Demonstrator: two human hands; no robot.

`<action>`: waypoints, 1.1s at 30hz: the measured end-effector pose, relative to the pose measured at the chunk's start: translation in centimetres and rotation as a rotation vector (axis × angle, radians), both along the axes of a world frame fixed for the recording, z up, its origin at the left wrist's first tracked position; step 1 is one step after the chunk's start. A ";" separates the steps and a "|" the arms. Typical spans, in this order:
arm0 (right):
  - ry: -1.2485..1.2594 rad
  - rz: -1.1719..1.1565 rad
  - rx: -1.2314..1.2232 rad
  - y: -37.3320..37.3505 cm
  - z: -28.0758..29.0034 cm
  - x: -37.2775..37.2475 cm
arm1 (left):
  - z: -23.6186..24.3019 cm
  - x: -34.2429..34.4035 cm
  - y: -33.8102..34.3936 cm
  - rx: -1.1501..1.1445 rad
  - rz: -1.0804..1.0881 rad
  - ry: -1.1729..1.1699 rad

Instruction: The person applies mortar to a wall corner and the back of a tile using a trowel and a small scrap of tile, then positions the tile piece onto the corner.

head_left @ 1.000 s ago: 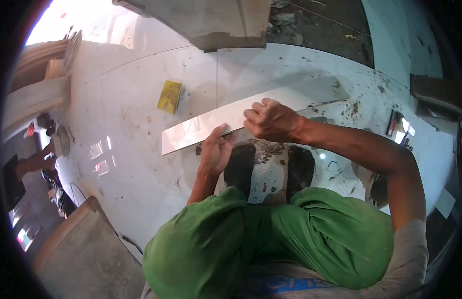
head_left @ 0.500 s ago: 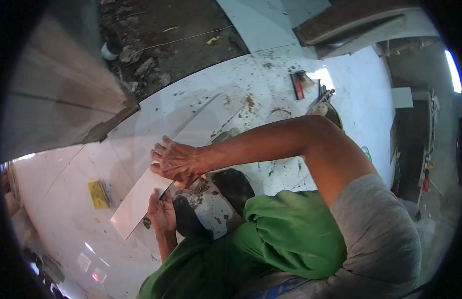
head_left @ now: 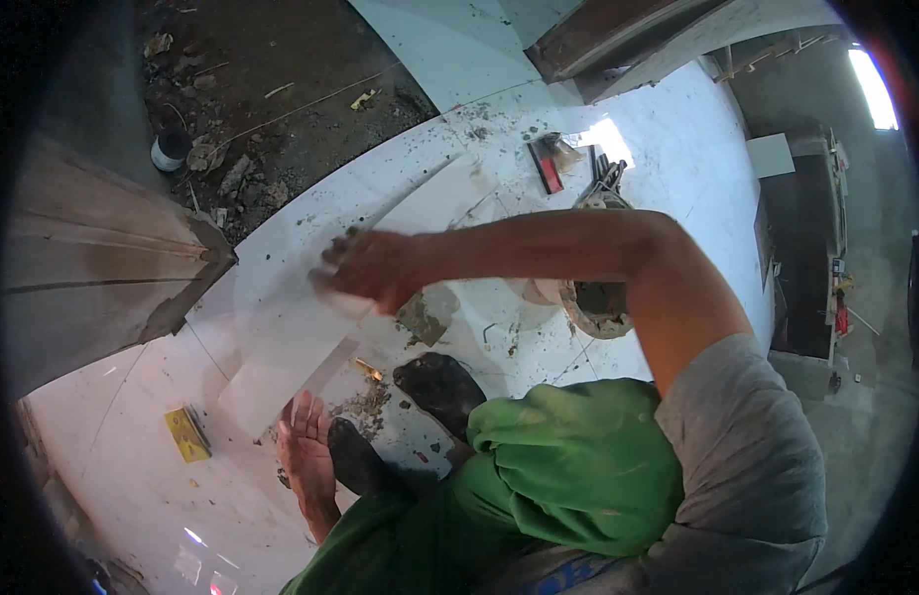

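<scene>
A long white tile strip (head_left: 281, 372) lies slanted across the white tiled floor (head_left: 677, 149). My right hand (head_left: 370, 268), blurred by motion, curls over the strip's upper part with its fingers on the far edge. My left hand (head_left: 306, 446) is spread palm-up at the strip's lower end, just touching its corner and holding nothing. A lump of grey mortar (head_left: 425, 317) sits beside the strip below my right wrist. My green trousers (head_left: 568, 466) and dark shoes (head_left: 439, 382) fill the lower middle.
A yellow block (head_left: 186, 433) lies on the floor at left. A red-handled tool (head_left: 547, 164) and pliers (head_left: 603, 178) lie at the back. A mortar-caked pan (head_left: 598, 302) sits under my right arm. Bare rubble ground (head_left: 271, 89), a small can (head_left: 169, 151), grey planks (head_left: 92, 258).
The view has swung round. My right hand moved up the strip and is now blurred. My left hand came off the strip's end and opened palm-up.
</scene>
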State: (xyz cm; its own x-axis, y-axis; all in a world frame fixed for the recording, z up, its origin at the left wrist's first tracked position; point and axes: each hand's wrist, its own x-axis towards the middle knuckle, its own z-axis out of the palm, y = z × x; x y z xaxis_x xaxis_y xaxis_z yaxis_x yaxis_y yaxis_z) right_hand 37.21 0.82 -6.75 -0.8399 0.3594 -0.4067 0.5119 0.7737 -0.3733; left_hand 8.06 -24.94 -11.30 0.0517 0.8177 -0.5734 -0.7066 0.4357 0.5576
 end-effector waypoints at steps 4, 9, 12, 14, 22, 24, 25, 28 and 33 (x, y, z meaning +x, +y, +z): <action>-0.104 -0.075 0.182 1.0 0.4 8.1 | -0.6 0.3 1.6 -0.048 -0.015 0.170; -0.165 -0.063 0.224 1.8 0.4 12.2 | 1.5 2.6 5.8 -0.021 -0.117 0.324; -0.321 -0.016 0.169 2.7 1.6 10.9 | 0.6 2.4 7.6 -0.013 -0.278 0.529; -0.149 -0.028 0.233 2.7 -0.6 15.6 | -1.0 4.0 8.8 0.026 -0.317 0.542; -0.119 -0.207 0.169 2.0 0.6 19.0 | -0.2 7.8 10.7 0.199 -0.408 0.254; -0.171 -0.161 0.277 2.1 0.0 20.0 | -0.5 9.2 10.6 0.165 -0.390 0.254; -0.169 -0.158 0.275 2.5 0.0 19.8 | -0.4 9.7 10.7 0.141 -0.384 0.247; -0.360 -0.176 0.147 3.4 0.5 19.2 | -0.2 10.0 11.7 0.108 -0.467 0.248; -0.208 -0.082 0.216 0.8 2.5 11.8 | -1.4 11.1 12.4 0.111 -0.400 0.120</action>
State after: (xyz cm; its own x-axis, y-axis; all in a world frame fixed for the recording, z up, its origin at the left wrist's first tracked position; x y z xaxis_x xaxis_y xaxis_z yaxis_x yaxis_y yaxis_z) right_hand 48.98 1.62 -4.26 -0.7112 0.5195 -0.4736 0.6241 0.7767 -0.0853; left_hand 19.15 -12.53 -12.66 0.3155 0.8041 -0.5039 -0.4218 0.5945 0.6846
